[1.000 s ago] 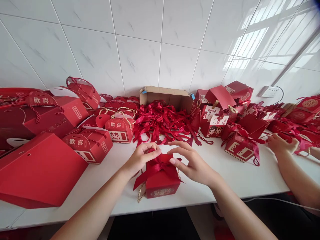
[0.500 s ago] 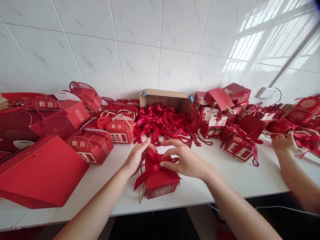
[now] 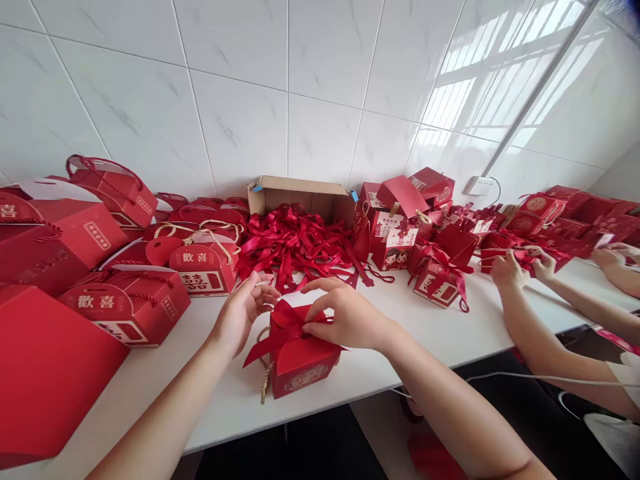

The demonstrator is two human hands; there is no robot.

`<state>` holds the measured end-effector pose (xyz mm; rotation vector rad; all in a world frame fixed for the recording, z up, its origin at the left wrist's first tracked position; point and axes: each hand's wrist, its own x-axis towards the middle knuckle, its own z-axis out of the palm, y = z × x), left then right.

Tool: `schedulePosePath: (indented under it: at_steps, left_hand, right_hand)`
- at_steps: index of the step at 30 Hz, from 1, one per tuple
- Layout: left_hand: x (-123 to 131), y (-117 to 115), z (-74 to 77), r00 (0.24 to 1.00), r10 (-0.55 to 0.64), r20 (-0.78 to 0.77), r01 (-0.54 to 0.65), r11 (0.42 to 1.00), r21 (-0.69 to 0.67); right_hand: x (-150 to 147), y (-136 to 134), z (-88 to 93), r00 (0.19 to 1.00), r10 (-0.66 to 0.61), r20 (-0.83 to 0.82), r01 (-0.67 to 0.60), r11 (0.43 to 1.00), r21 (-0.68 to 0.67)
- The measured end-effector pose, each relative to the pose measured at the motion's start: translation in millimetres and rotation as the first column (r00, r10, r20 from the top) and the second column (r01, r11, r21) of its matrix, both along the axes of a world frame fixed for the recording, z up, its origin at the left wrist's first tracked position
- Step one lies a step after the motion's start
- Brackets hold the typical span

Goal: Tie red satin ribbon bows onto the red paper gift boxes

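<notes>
A small red gift box (image 3: 306,375) with gold print stands near the table's front edge. A red satin ribbon bow (image 3: 274,341) lies across its top, one tail hanging past the left side. Thumb and forefinger of my right hand (image 3: 353,319) pinch the bow near its knot. My left hand (image 3: 243,312) hovers at the box's upper left, fingers loosely apart and holding nothing. Down the box's left side hangs a twisted gold cord (image 3: 267,377). Behind both hands, a heap of loose red ribbons (image 3: 300,243) spills from an open cardboard box (image 3: 303,190).
Finished-looking red boxes with cord handles (image 3: 125,303) crowd the left. A large red carton (image 3: 45,380) fills the near left corner. Right of the ribbons stand stacked boxes (image 3: 400,233) and a bow-tied box (image 3: 436,283). Farther right, co-workers' hands (image 3: 510,270) handle red boxes.
The view has swung right, so the scene sits farther left and more co-workers' arms show. My left hand has drawn back from the bow; my right keeps its pinch.
</notes>
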<state>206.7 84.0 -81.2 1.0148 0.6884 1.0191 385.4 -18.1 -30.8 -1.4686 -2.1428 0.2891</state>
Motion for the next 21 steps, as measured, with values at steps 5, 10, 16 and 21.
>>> schedulePosePath:
  at_steps: [5,10,16,21]
  left_hand:
    - [-0.5,-2.2,2.4,0.999,-0.032,-0.032,0.033,0.999,0.006]
    - [-2.8,-4.7,6.4,0.997,-0.074,-0.03,0.074,0.997,0.017]
    - [-1.4,-6.6,5.4,0.992,-0.083,-0.09,0.089,0.994,0.065]
    - [2.4,-8.2,3.2,0.986,-0.063,-0.156,0.076,0.994,0.077]
  right_hand:
    - [33.6,-13.6,6.8,0.995,-0.078,-0.063,0.078,0.997,0.003]
    - [104.0,-29.7,34.0,0.962,-0.273,-0.005,0.272,0.959,0.081]
    - [199.7,-29.0,98.1,0.655,-0.75,0.095,0.71,0.653,0.263]
    - [253.2,-7.2,129.5,0.405,-0.914,0.014,0.877,0.393,0.275]
